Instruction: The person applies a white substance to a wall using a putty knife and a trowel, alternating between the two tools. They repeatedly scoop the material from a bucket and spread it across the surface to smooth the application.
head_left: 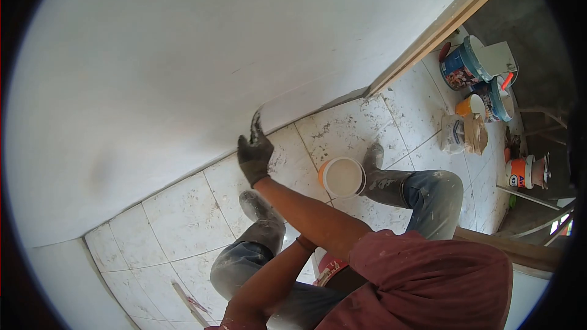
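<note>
My right hand (255, 151), in a dark glove, is beside the foot of the white wall (153, 67). Its long fingers stretch towards the wall, smeared with white, and the thumb stands apart; no tool shows in it. My left forearm (275, 278) passes under the right arm, which hides my left hand. Between my boots stands a small white and orange bucket (342, 177) with a pale, creamy content. A reddish container (333, 269) is partly hidden below my arms.
White floor tiles (183, 208) carry splatters. At the right stand teal buckets (461, 67), an orange tub (471, 107), bags (474, 134) and a white and orange bucket (520, 172). A wooden frame (446, 27) edges the wall. A thin strip (189, 304) lies lower left.
</note>
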{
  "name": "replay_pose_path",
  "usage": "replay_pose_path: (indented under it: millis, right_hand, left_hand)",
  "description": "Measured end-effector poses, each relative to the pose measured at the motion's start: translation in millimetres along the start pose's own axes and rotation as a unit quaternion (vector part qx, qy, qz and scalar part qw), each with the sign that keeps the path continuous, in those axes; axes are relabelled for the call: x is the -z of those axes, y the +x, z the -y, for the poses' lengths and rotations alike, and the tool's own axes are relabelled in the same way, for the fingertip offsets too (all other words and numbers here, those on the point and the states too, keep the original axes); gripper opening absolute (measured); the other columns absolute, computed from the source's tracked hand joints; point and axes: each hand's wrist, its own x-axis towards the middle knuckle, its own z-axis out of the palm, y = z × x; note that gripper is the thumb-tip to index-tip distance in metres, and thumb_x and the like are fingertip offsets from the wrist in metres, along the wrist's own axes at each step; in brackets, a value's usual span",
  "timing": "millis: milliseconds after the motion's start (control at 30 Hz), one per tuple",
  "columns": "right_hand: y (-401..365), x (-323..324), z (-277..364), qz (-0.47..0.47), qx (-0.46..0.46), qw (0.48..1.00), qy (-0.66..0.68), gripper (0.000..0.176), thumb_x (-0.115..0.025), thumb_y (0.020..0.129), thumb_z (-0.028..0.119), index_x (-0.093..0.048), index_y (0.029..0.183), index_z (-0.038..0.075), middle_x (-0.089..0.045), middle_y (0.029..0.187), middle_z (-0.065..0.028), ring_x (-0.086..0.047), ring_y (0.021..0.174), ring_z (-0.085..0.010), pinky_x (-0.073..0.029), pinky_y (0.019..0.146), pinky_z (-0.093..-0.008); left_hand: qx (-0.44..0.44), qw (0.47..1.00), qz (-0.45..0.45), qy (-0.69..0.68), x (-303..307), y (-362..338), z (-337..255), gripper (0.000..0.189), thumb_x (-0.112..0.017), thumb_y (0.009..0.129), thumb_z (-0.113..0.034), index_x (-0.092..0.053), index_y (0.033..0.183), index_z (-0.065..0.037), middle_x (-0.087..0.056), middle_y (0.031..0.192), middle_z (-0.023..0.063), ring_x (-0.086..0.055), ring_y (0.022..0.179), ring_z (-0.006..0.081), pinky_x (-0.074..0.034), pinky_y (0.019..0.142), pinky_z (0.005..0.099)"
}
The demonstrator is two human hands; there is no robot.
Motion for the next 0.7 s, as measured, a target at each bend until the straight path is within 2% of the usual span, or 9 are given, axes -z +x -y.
replay_pose_path:
  millis: [33,100,233,300,367,467,500,600,700]
  right_hand:
    - [-8,-27,-17,-0.065,0.071,0.995,-0.020,0.063,-0.060,0.075,0.008,-0.045,0.135,-0.004,-0.067,0.106,-0.0204,-0.067,0.093,-0.0223,-0.052,0.081,-0.0308]
    - [-34,-34,36,0.021,-0.071,0.997,0.038,0.072,-0.066,0.073,0.012,-0.041,0.138,-0.003,-0.047,0.058,-0.0042,-0.044,0.056,-0.0125,-0.045,0.058,-0.0294]
    - [-54,-74,60,0.039,-0.213,0.898,0.383,0.039,-0.064,0.076,0.009,-0.059,0.114,0.002,-0.054,0.078,-0.0055,-0.050,0.069,-0.0138,-0.045,0.063,-0.0270]
    - [-30,-55,72,-0.046,-0.425,0.726,0.539,0.023,-0.058,0.081,0.008,-0.056,0.104,0.002,-0.056,0.095,-0.0114,-0.056,0.084,-0.0226,-0.051,0.069,-0.0304]
    - [11,-10,54,0.056,-0.512,0.576,0.635,0.034,-0.044,0.087,0.013,-0.050,0.110,-0.011,-0.057,0.105,-0.0239,-0.059,0.097,-0.0333,-0.057,0.081,-0.0391]
    - [69,61,45,0.005,-0.488,0.557,0.672,0.046,-0.041,0.086,0.016,-0.044,0.116,-0.019,-0.057,0.108,-0.0286,-0.061,0.097,-0.0345,-0.058,0.082,-0.0356]
    - [83,88,50,0.009,-0.411,0.654,0.635,0.047,-0.040,0.086,0.015,-0.044,0.118,-0.019,-0.057,0.108,-0.0291,-0.061,0.097,-0.0338,-0.058,0.081,-0.0353]
    - [156,164,21,-0.014,-0.394,0.615,0.683,0.047,-0.039,0.085,0.016,-0.045,0.116,-0.018,-0.059,0.102,-0.0282,-0.062,0.087,-0.0309,-0.059,0.073,-0.0323]
    - [207,236,45,-0.099,-0.334,0.684,0.641,0.046,-0.029,0.095,0.018,-0.041,0.121,-0.019,-0.060,0.101,-0.0290,-0.064,0.081,-0.0285,-0.061,0.070,-0.0312]
  left_hand:
    - [0.017,1.000,0.015,0.003,1,0,1,0.052,-0.062,0.087,-0.038,-0.052,0.130,-0.011,-0.055,0.130,0.0113,-0.051,0.121,0.0262,-0.040,0.102,0.0382]
    - [0.039,0.999,0.033,0.011,5,3,-2,0.052,-0.063,0.086,-0.038,-0.054,0.128,-0.010,-0.056,0.128,0.0119,-0.052,0.119,0.0263,-0.041,0.100,0.0383]
    - [0.049,0.997,0.050,0.019,17,15,-5,0.050,-0.065,0.083,-0.037,-0.057,0.124,-0.010,-0.059,0.123,0.0129,-0.055,0.114,0.0265,-0.043,0.097,0.0385]
    - [0.053,0.997,0.048,0.013,18,16,-3,0.049,-0.066,0.082,-0.037,-0.058,0.122,-0.010,-0.060,0.121,0.0135,-0.057,0.112,0.0266,-0.044,0.096,0.0386]
    - [0.050,0.998,0.035,-0.002,18,11,1,0.048,-0.067,0.081,-0.037,-0.060,0.120,-0.009,-0.062,0.118,0.0140,-0.058,0.110,0.0267,-0.045,0.095,0.0387]
    - [0.066,0.997,0.020,-0.025,24,18,-1,0.047,-0.068,0.080,-0.037,-0.062,0.117,-0.009,-0.064,0.114,0.0148,-0.060,0.107,0.0269,-0.047,0.092,0.0389]
    - [0.088,0.995,0.030,-0.024,30,26,-5,0.046,-0.069,0.079,-0.037,-0.062,0.116,-0.009,-0.064,0.113,0.0151,-0.061,0.106,0.0269,-0.047,0.092,0.0390]
    - [0.183,0.879,0.361,0.254,67,85,-82,0.036,-0.066,0.076,-0.033,-0.067,0.103,-0.008,-0.067,0.103,0.0164,-0.064,0.098,0.0308,-0.052,0.083,0.0415]
    - [0.175,0.886,0.343,0.257,65,79,-74,0.030,-0.064,0.076,-0.028,-0.068,0.096,-0.007,-0.068,0.099,0.0162,-0.065,0.097,0.0320,-0.053,0.081,0.0421]
